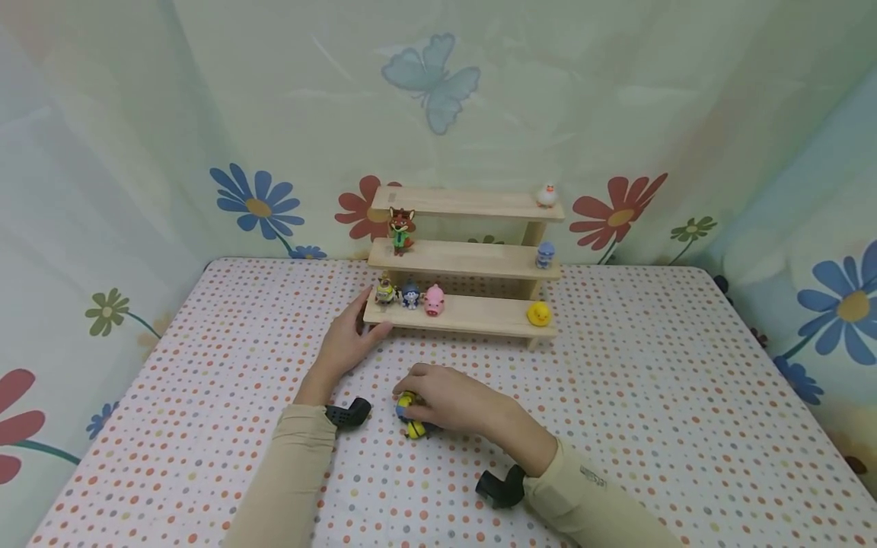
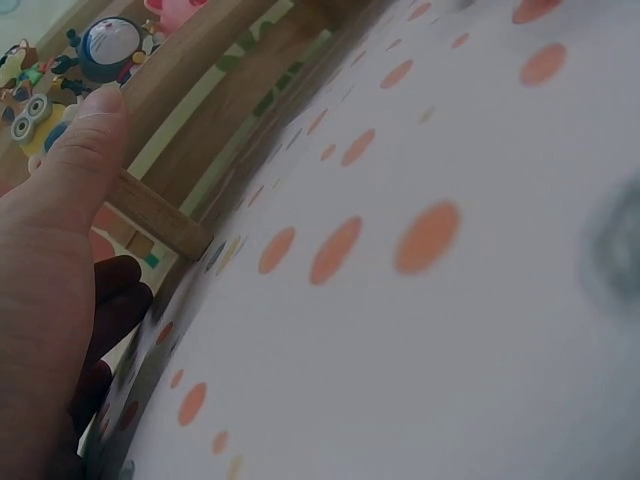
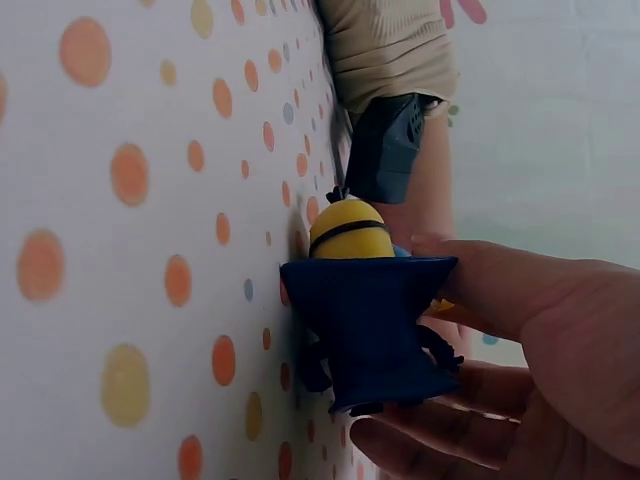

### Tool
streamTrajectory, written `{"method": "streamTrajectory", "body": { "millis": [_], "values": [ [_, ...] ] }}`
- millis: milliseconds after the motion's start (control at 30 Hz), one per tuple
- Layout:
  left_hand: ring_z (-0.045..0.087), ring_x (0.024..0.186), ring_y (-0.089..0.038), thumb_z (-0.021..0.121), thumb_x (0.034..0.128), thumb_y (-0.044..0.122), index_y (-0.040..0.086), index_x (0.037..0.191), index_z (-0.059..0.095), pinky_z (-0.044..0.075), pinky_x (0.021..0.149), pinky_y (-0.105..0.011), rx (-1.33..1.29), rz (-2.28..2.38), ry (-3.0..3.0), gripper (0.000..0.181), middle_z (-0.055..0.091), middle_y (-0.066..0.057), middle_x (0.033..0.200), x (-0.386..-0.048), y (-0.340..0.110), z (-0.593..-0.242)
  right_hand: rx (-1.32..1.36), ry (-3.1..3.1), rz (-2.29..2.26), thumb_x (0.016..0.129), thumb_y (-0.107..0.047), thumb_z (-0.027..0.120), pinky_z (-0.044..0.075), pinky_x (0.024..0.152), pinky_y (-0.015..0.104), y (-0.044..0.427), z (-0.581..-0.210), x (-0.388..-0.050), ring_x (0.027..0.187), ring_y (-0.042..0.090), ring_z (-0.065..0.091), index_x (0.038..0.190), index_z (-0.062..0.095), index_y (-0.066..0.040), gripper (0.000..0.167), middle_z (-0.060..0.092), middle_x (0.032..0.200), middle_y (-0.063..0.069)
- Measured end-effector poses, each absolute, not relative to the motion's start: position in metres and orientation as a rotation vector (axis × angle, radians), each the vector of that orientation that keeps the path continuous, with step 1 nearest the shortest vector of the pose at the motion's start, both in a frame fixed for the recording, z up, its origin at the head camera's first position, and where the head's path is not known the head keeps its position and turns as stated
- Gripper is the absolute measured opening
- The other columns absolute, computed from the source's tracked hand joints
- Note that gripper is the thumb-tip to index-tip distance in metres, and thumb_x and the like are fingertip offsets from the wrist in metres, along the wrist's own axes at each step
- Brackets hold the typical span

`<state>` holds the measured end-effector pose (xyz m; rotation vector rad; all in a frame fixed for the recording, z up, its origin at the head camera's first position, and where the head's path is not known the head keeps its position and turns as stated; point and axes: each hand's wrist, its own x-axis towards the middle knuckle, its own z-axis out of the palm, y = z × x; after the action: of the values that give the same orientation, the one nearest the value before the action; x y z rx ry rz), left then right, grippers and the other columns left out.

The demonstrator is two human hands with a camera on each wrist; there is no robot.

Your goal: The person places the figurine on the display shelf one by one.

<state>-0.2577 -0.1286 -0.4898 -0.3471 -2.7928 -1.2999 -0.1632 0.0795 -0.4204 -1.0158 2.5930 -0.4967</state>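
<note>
My left hand [image 1: 346,342] holds the left end of a three-tier wooden shelf [image 1: 473,320] at its lowest board. In the left wrist view its thumb [image 2: 85,150] lies against the board's edge, while the other fingers are in shadow below. Between the thumb and fingers of my right hand [image 1: 455,399] is a minion figure [image 3: 370,320], yellow with a dark blue flared piece facing the right wrist camera. The figure is low at the polka-dot cloth; whether it touches is unclear. Part of it is hidden by the hand in the head view.
The lowest board carries a minion figure [image 1: 385,291], a blue-and-white figure [image 1: 410,296], a pink pig [image 1: 434,301] and a yellow duck [image 1: 539,313]. Above are a fox figure [image 1: 400,232], a blue figure [image 1: 545,255] and a white duck [image 1: 546,196]. A floral curtain [image 1: 308,91] hangs behind.
</note>
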Motion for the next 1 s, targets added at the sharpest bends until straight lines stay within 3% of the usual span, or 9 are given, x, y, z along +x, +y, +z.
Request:
{"method": "streamTrajectory", "body": {
  "millis": [367, 633, 833, 1000],
  "values": [
    [0.031, 0.142, -0.028, 0.056, 0.0835, 0.066, 0.016, 0.153, 0.022, 0.031, 0.114, -0.046, -0.351, -1.305, -2.783, 0.092, 0.028, -0.009, 0.156, -0.257, -0.130, -0.490, -0.938, 2.564, -0.619, 0.093, -0.039, 0.059, 0.050, 0.081, 0.023, 0.084, -0.418, -0.169, 0.091, 0.004, 0.054, 0.117, 0.066, -0.019, 0.032, 0.057, 0.112, -0.004],
    [0.030, 0.142, -0.029, 0.057, 0.0838, 0.065, 0.015, 0.153, 0.022, 0.030, 0.115, -0.045, -0.356, -1.309, -2.777, 0.091, 0.029, -0.009, 0.156, -0.258, -0.129, -0.489, -0.846, 2.689, -0.776, 0.090, -0.033, 0.065, 0.048, 0.072, 0.022, 0.095, -0.415, -0.178, 0.084, 0.008, 0.052, 0.112, 0.068, -0.016, 0.028, 0.053, 0.110, -0.003],
    [0.029, 0.143, -0.030, 0.056, 0.0828, 0.067, 0.015, 0.153, 0.022, 0.028, 0.116, -0.046, -0.338, -1.305, -2.795, 0.093, 0.027, -0.010, 0.156, -0.258, -0.128, -0.489, -0.669, 2.861, -0.887, 0.083, -0.032, 0.074, 0.048, 0.072, 0.025, 0.107, -0.413, -0.187, 0.085, 0.011, 0.053, 0.109, 0.070, -0.017, 0.030, 0.057, 0.114, 0.001],
    [0.029, 0.143, -0.030, 0.056, 0.0828, 0.067, 0.014, 0.153, 0.021, 0.028, 0.116, -0.046, -0.340, -1.306, -2.800, 0.094, 0.028, -0.010, 0.156, -0.258, -0.128, -0.488, -0.586, 2.944, -0.877, 0.080, -0.023, 0.078, 0.051, 0.080, 0.029, 0.115, -0.410, -0.194, 0.095, 0.016, 0.056, 0.108, 0.072, -0.016, 0.030, 0.059, 0.111, 0.001]
  ]
}}
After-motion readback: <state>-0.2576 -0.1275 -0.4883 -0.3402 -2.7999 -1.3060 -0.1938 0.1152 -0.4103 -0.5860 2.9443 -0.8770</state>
